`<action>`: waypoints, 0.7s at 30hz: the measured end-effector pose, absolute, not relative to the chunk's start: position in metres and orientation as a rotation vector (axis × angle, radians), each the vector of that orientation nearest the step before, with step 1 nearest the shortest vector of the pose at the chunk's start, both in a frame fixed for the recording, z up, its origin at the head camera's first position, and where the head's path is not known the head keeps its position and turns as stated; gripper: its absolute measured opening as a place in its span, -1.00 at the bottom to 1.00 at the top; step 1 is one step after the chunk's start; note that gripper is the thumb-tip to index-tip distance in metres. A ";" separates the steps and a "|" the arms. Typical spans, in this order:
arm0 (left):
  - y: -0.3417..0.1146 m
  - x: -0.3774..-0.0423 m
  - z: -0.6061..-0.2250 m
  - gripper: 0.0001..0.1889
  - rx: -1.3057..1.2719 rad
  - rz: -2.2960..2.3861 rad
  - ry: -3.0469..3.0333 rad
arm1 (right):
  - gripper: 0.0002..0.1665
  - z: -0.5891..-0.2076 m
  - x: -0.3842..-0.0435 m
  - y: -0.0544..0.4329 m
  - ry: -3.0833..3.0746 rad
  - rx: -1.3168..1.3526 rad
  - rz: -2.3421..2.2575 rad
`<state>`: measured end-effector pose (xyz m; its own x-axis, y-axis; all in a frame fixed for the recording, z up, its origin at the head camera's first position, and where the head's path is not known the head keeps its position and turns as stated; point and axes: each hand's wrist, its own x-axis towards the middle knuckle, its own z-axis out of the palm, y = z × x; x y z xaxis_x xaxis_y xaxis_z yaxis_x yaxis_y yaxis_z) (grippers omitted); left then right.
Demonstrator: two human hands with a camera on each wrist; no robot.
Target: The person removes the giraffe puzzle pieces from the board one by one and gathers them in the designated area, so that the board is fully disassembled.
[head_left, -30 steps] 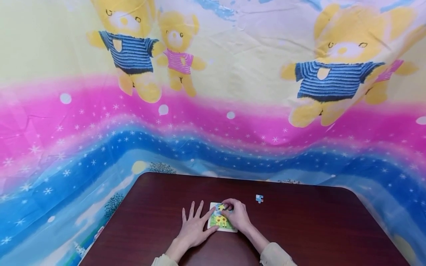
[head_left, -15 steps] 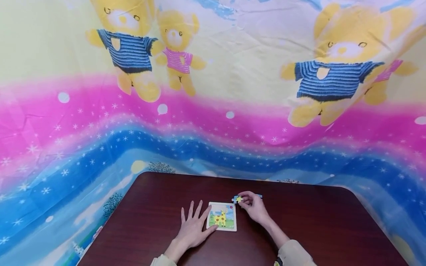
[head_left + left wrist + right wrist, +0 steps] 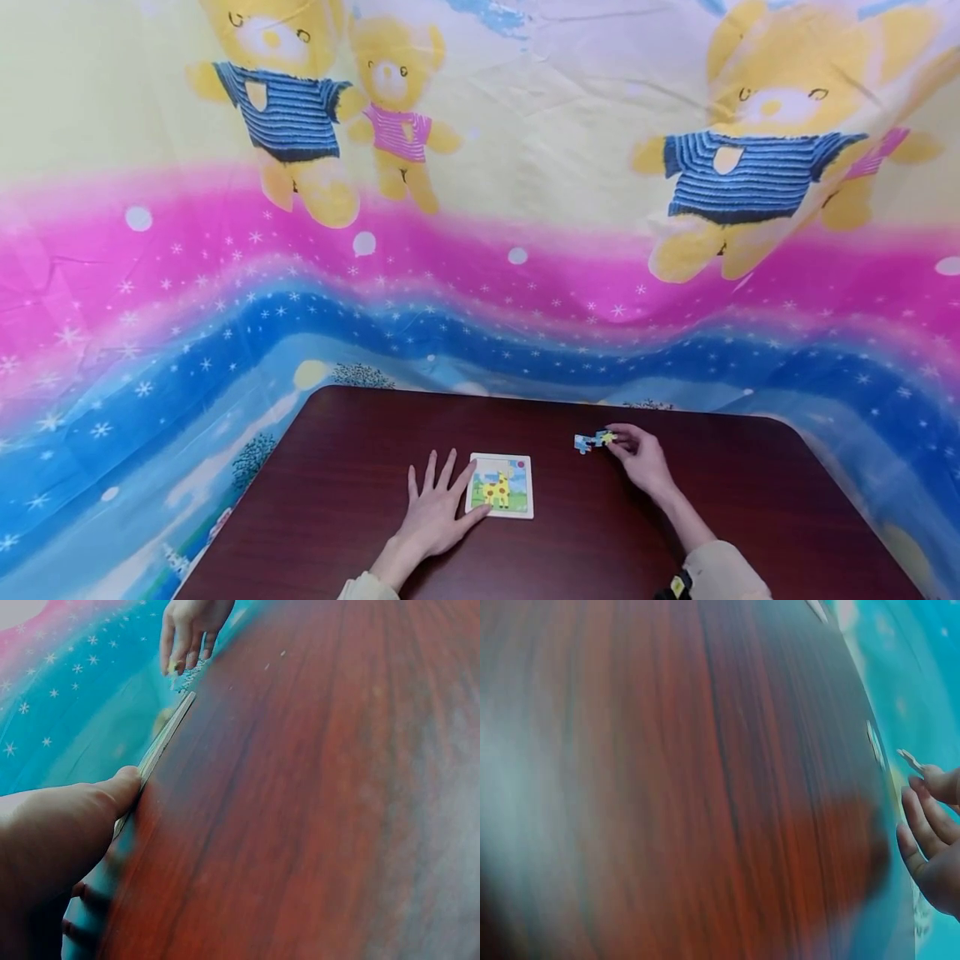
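Right hand [image 3: 641, 460]: pinching held piece [image 3: 604, 437] | loose piece [image 3: 582, 444]: just left of those fingers | left hand [image 3: 437, 510]: spread, touching board [image 3: 502, 487]

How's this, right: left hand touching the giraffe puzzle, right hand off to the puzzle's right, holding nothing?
No: the right hand holds a puzzle piece; see the head view. The rest stands: left hand touching the giraffe puzzle, right hand off to its right.

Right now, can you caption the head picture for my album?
Left hand touching the giraffe puzzle, right hand pinching a piece.
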<state>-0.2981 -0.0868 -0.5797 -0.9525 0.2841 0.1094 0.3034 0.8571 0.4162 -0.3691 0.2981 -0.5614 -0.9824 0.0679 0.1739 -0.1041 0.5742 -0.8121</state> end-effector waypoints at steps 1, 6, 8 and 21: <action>-0.087 -0.298 -0.580 -0.13 -0.470 -0.676 -2.988 | -0.62 -0.562 -0.369 0.304 -2.631 0.023 1.338; -0.087 -0.298 -0.579 -0.13 -0.471 -0.680 -2.984 | -0.58 -0.563 -0.365 0.326 -2.688 0.037 1.229; -0.087 -0.297 -0.579 -0.13 -0.472 -0.682 -2.984 | -0.56 -0.564 -0.363 0.333 -2.699 0.056 1.215; -0.088 -0.297 -0.579 -0.14 -0.471 -0.689 -2.983 | -0.61 -0.582 -0.362 0.355 -2.715 0.209 0.981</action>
<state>-0.2971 -0.0876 -0.5789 -0.9527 0.2831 0.1103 0.3028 0.8548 0.4214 -0.3616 0.3549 -0.5821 -0.9592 -0.0503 0.2782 -0.2165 0.7634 -0.6086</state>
